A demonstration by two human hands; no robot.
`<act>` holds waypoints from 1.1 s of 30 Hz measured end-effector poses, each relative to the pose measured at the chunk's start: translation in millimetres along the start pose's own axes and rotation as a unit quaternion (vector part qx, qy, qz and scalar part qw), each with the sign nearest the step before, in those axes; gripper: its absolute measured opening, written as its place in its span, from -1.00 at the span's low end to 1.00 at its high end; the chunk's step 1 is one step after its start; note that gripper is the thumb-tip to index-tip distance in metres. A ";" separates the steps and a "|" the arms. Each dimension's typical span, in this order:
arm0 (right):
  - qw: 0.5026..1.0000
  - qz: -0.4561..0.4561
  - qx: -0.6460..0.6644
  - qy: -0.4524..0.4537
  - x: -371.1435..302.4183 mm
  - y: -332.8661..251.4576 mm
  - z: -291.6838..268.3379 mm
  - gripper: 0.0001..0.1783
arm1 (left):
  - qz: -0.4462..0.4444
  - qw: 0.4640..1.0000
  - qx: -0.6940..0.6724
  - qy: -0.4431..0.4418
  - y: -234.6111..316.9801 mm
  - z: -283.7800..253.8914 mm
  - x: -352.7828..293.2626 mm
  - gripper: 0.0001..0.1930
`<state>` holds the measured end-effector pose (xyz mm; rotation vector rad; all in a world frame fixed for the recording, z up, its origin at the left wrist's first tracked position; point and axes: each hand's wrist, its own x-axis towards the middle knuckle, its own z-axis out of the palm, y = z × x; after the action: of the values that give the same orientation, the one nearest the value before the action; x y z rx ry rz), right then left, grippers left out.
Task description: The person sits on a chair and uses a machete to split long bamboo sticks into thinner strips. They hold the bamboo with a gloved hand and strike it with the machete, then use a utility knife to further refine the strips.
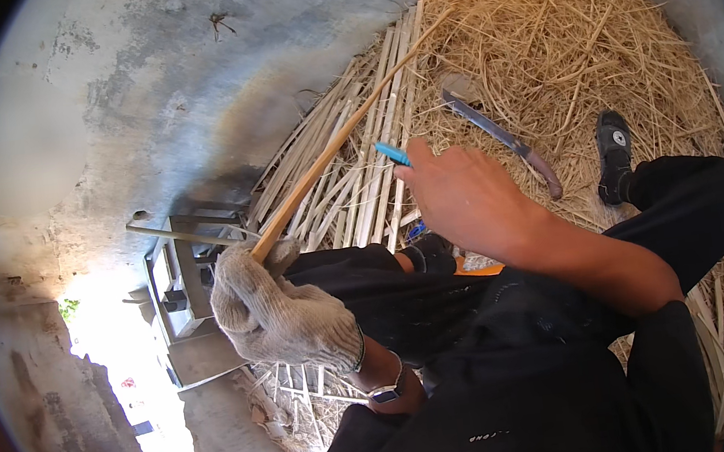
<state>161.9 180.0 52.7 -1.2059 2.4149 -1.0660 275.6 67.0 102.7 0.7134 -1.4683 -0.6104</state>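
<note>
My left hand, in a knitted work glove, is closed round the near end of a long tan bamboo strip. The strip slants away to the upper right, over a bundle of split strips. My bare right hand is closed on a slim blue object. Only a short blue length sticks out past the thumb side, and the rest is hidden in my fingers. That hand is to the right of the long strip, apart from it. Beyond it, a long knife with a dark blade and brown handle lies on the shavings.
Pale split strips lie in a bundle ahead. Loose straw-like shavings cover the floor at the far right. A wooden stool-like frame stands by the grey wall on the left. My black-trousered legs are spread, a dark shoe at right.
</note>
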 end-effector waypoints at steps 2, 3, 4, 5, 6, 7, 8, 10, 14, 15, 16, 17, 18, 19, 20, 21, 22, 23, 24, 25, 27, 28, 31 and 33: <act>0.999 -0.032 0.035 0.012 -5.1 -10.9 -18.3 -0.69 | 0.025 1.000 0.003 -0.001 -4.2 -1.4 -0.6 -0.75; 0.995 -0.058 0.074 0.026 -8.5 -18.6 -20.9 -0.72 | 0.011 1.000 -0.008 -0.004 -1.3 -0.8 -1.8 -0.75; 0.989 -0.083 0.116 0.042 -12.2 -24.8 -19.1 -0.74 | 0.028 0.999 -0.004 -0.014 -1.6 -0.9 -3.8 -0.75; 0.984 -0.108 0.135 0.040 -15.3 -28.7 -13.3 -0.72 | 0.045 0.999 0.000 -0.024 -1.7 -1.2 -6.2 -0.75; 0.978 -0.133 0.154 0.039 -18.1 -31.6 -5.1 -0.71 | 0.091 0.995 0.019 -0.039 -3.8 -1.6 -9.2 -0.75; 0.972 -0.158 0.172 0.040 -18.1 -31.0 2.7 -0.69 | 0.089 0.995 0.004 -0.037 -4.1 0.5 -11.5 -0.75; 0.971 -0.157 0.167 0.061 -15.4 -26.6 13.8 -0.69 | 0.087 0.996 -0.009 -0.034 -3.3 1.1 -13.0 -0.75; 0.970 -0.158 0.157 0.101 -6.9 -18.8 32.0 -0.70 | -0.019 0.995 -0.096 0.011 4.9 5.6 -13.6 -0.75; 0.982 -0.126 0.117 0.082 1.0 -13.7 39.4 -0.71 | -0.027 0.998 -0.061 0.003 5.1 5.2 -12.4 -0.72; 0.985 -0.105 0.101 0.096 8.5 1.1 51.3 -0.73 | -0.017 0.999 -0.031 -0.002 5.1 4.5 -11.1 -0.71; 0.986 -0.087 0.084 0.112 16.3 14.2 57.9 -0.75 | -0.006 1.000 -0.001 -0.006 6.4 4.3 -9.0 -0.71; 0.988 -0.059 0.088 0.112 21.8 27.3 59.6 -0.74 | -0.047 0.998 -0.038 0.001 6.9 3.3 -8.9 -0.71; 0.989 -0.031 0.089 0.118 28.7 42.3 55.2 -0.74 | -0.052 0.997 -0.053 0.006 9.1 3.3 -9.5 -0.72; 0.988 -0.005 0.090 0.122 34.1 48.3 50.8 -0.73 | -0.058 0.996 -0.067 0.012 10.9 2.1 -11.2 -0.73; 0.989 0.000 0.107 0.102 31.5 37.7 40.3 -0.71 | -0.074 0.994 -0.076 0.017 7.3 0.1 -15.0 -0.74; 0.989 0.005 0.125 0.082 25.6 23.4 28.1 -0.69 | -0.044 0.995 -0.082 0.020 0.6 0.5 -13.3 -0.74; 0.988 0.005 0.143 0.060 19.7 9.9 17.8 -0.67 | -0.060 0.995 -0.076 0.017 0.7 -0.9 -13.2 -0.73; 0.980 -0.053 0.176 0.074 13.1 3.3 15.7 -0.66 | -0.073 0.995 -0.072 0.010 2.7 -1.9 -11.9 -0.72; 0.979 -0.083 0.174 0.061 4.8 -5.3 14.1 -0.66 | -0.086 0.994 -0.067 0.002 4.7 -2.7 -11.4 -0.72; 0.977 -0.111 0.173 0.051 -4.9 -16.2 12.4 -0.66 | -0.069 0.996 -0.059 -0.007 7.0 -3.6 -11.0 -0.71; 0.973 -0.147 0.170 0.043 -19.9 -34.0 6.8 -0.66 | -0.033 0.998 -0.040 -0.026 10.1 -4.4 -11.9 -0.71; 0.972 -0.156 0.170 0.043 -26.6 -40.2 2.8 -0.66 | -0.018 0.997 -0.058 -0.038 9.6 -4.6 -13.5 -0.71; 0.977 -0.145 0.145 0.051 -22.8 -33.1 4.0 -0.65 | 0.003 0.986 -0.140 -0.085 9.1 -4.1 -15.4 -0.70; 0.987 -0.094 0.119 0.062 -12.1 -17.7 12.2 -0.66 | 0.003 0.993 -0.101 -0.061 10.6 -4.0 -8.4 -0.70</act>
<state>186.1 176.2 55.2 -1.3389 2.2128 -1.4780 278.7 80.5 105.2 0.5206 -1.4952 -0.7964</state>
